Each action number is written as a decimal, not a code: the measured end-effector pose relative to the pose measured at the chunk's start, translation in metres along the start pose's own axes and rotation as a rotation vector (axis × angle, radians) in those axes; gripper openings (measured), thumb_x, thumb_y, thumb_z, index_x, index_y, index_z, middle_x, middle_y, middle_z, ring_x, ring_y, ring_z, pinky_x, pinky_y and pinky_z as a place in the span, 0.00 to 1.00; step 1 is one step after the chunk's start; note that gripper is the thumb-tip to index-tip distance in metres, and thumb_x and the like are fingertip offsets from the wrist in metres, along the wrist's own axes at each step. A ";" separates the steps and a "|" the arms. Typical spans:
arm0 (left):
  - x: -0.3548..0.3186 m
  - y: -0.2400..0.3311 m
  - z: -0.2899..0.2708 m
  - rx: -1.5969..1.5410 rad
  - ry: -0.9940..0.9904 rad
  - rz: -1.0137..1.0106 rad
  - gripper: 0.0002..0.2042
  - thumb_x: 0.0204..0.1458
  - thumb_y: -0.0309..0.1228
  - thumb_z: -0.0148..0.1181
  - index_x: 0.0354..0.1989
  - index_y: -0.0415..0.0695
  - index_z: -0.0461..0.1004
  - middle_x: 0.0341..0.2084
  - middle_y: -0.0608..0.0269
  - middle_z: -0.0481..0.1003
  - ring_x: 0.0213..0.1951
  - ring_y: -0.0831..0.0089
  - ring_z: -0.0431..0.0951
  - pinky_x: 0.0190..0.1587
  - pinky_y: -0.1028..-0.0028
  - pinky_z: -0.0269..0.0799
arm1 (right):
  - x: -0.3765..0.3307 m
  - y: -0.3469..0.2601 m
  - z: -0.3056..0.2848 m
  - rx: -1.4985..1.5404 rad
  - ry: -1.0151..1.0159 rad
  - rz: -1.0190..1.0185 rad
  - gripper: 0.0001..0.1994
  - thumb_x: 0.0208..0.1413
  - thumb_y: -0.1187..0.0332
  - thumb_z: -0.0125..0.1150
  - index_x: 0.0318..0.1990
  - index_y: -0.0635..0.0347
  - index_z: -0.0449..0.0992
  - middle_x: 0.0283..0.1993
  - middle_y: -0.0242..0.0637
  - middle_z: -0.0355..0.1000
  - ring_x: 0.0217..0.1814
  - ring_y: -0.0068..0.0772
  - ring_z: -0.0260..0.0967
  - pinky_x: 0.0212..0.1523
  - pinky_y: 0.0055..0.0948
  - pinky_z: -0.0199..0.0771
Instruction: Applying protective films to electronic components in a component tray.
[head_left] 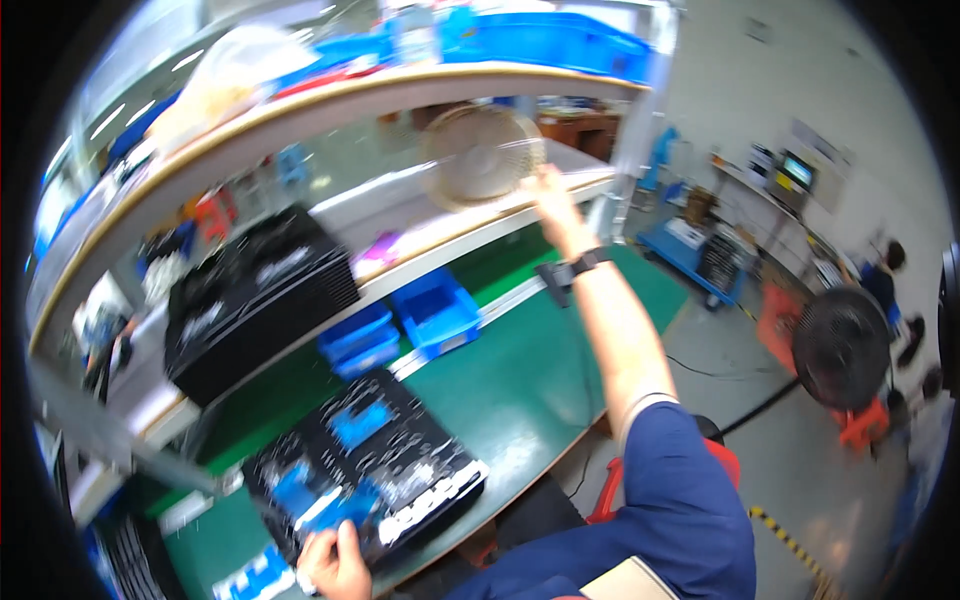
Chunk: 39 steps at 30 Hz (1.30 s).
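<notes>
The green workbench (520,390) runs diagonally across the view, with a two-tier shelf (330,105) rising over its far side. On the top tier stand blue crates (545,40) and a pale, blurred bag (225,75). Below the shelf, at the left, a tall stack of black moulded trays (255,300) rests on a raised ledge. To its right, three open blue bins (415,320) sit side by side at the bench's far edge. A small purple package (378,250) lies on the ledge above them.

On the bench near the person lies one flat black tray (370,465) carrying blue rectangular parts and pale labels; the print is too blurred to read. The left hand (335,565) grips the near edge of this tray, fingers curled over the rim.

The right arm extends up and away, a dark band on its wrist (575,270). The right hand (550,195) reaches the rim of a beige round desk fan (483,155) standing on the middle ledge. Motion blur hides the fingers, so whether they close on the fan cannot be told.

On the floor at the right stands a black round floor fan (842,348) on an orange base.
</notes>
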<state>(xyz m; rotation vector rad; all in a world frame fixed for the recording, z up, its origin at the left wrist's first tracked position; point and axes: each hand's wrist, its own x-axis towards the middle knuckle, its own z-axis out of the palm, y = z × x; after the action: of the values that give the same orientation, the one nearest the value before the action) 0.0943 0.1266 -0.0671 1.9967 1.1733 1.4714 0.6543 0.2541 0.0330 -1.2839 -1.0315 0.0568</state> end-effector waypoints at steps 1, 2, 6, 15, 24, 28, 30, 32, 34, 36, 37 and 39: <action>-0.003 -0.018 -0.025 0.119 -0.306 -0.423 0.14 0.53 0.31 0.55 0.39 0.35 0.58 0.36 0.57 0.57 0.40 0.68 0.57 0.42 0.69 0.50 | -0.033 -0.042 0.038 -0.233 -0.100 -0.034 0.20 0.55 0.64 0.55 0.50 0.69 0.66 0.49 0.47 0.68 0.53 0.38 0.62 0.57 0.35 0.61; 0.002 -0.027 -0.043 0.229 -0.653 -0.802 0.29 0.58 0.39 0.50 0.63 0.36 0.52 0.61 0.44 0.56 0.61 0.54 0.59 0.62 0.62 0.54 | -0.045 -0.063 0.046 0.006 -0.170 0.059 0.16 0.54 0.66 0.54 0.46 0.68 0.68 0.42 0.44 0.69 0.46 0.37 0.65 0.51 0.36 0.66; -0.007 0.022 -0.017 0.148 0.069 -0.266 0.09 0.49 0.26 0.60 0.20 0.34 0.74 0.15 0.55 0.71 0.19 0.73 0.65 0.23 0.71 0.62 | -0.023 0.003 0.046 0.011 -0.033 -0.203 0.30 0.52 0.68 0.56 0.60 0.70 0.54 0.53 0.51 0.65 0.56 0.36 0.62 0.55 0.32 0.64; 0.010 0.024 -0.015 0.237 -0.050 -0.236 0.10 0.50 0.27 0.58 0.22 0.33 0.71 0.17 0.58 0.69 0.22 0.72 0.63 0.27 0.69 0.61 | -0.115 -0.010 -0.098 -0.171 0.065 0.128 0.27 0.52 0.66 0.60 0.58 0.62 0.59 0.49 0.50 0.67 0.49 0.37 0.69 0.48 0.32 0.71; 0.003 0.008 -0.004 0.056 0.081 -0.131 0.13 0.47 0.24 0.61 0.14 0.37 0.65 0.12 0.65 0.60 0.17 0.78 0.56 0.20 0.74 0.51 | -0.237 -0.136 -0.025 0.145 -0.553 0.164 0.11 0.51 0.74 0.60 0.43 0.64 0.73 0.39 0.37 0.74 0.43 0.25 0.70 0.46 0.24 0.69; 0.004 0.020 -0.006 -0.017 0.051 -0.013 0.07 0.42 0.21 0.64 0.18 0.35 0.72 0.12 0.64 0.66 0.16 0.77 0.63 0.20 0.76 0.56 | -0.271 -0.177 0.045 0.154 -0.809 -0.077 0.15 0.46 0.74 0.62 0.43 0.66 0.73 0.39 0.41 0.74 0.41 0.33 0.72 0.45 0.28 0.70; -0.001 0.019 -0.009 -0.114 0.032 -0.043 0.04 0.42 0.20 0.64 0.21 0.34 0.75 0.14 0.63 0.71 0.18 0.78 0.68 0.22 0.78 0.60 | -0.285 -0.186 0.078 0.132 -0.900 -0.147 0.16 0.47 0.75 0.63 0.45 0.66 0.73 0.43 0.41 0.73 0.46 0.33 0.71 0.49 0.28 0.70; -0.001 0.019 -0.009 -0.186 0.021 -0.043 0.02 0.43 0.20 0.63 0.23 0.34 0.76 0.16 0.62 0.73 0.19 0.78 0.70 0.23 0.79 0.62 | -0.297 -0.188 0.105 0.118 -0.974 -0.179 0.20 0.47 0.71 0.64 0.49 0.65 0.71 0.46 0.42 0.72 0.47 0.34 0.70 0.49 0.30 0.69; -0.001 0.020 -0.013 -0.167 -0.011 -0.023 0.02 0.43 0.21 0.64 0.24 0.35 0.77 0.17 0.61 0.74 0.19 0.77 0.71 0.23 0.79 0.63 | -0.309 -0.187 0.126 0.110 -0.935 -0.166 0.20 0.48 0.70 0.64 0.49 0.65 0.71 0.46 0.40 0.72 0.47 0.32 0.69 0.49 0.30 0.69; 0.000 0.017 -0.013 -0.174 -0.038 -0.011 0.03 0.43 0.21 0.64 0.24 0.36 0.77 0.17 0.61 0.74 0.19 0.77 0.71 0.23 0.78 0.64 | -0.310 -0.186 0.136 0.205 -0.970 -0.020 0.14 0.49 0.71 0.63 0.43 0.64 0.73 0.41 0.37 0.72 0.44 0.27 0.68 0.47 0.27 0.69; 0.001 0.017 -0.014 -0.196 -0.049 -0.039 0.03 0.43 0.22 0.64 0.24 0.36 0.77 0.18 0.61 0.74 0.19 0.76 0.71 0.23 0.78 0.64 | -0.309 -0.183 0.136 0.219 -1.027 0.167 0.08 0.49 0.72 0.63 0.36 0.63 0.73 0.36 0.33 0.73 0.40 0.21 0.67 0.43 0.23 0.68; 0.002 0.016 -0.015 -0.215 -0.074 -0.032 0.03 0.43 0.22 0.64 0.25 0.36 0.77 0.18 0.61 0.75 0.20 0.75 0.72 0.23 0.77 0.65 | -0.308 -0.184 0.135 0.233 -0.975 0.144 0.05 0.49 0.72 0.64 0.29 0.62 0.74 0.30 0.29 0.71 0.33 0.17 0.66 0.35 0.19 0.66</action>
<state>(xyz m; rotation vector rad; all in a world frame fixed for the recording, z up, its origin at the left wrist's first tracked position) 0.0870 0.1170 -0.0485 1.8618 0.9682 1.4302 0.2984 0.1204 -0.0134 -1.1018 -1.6800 0.9610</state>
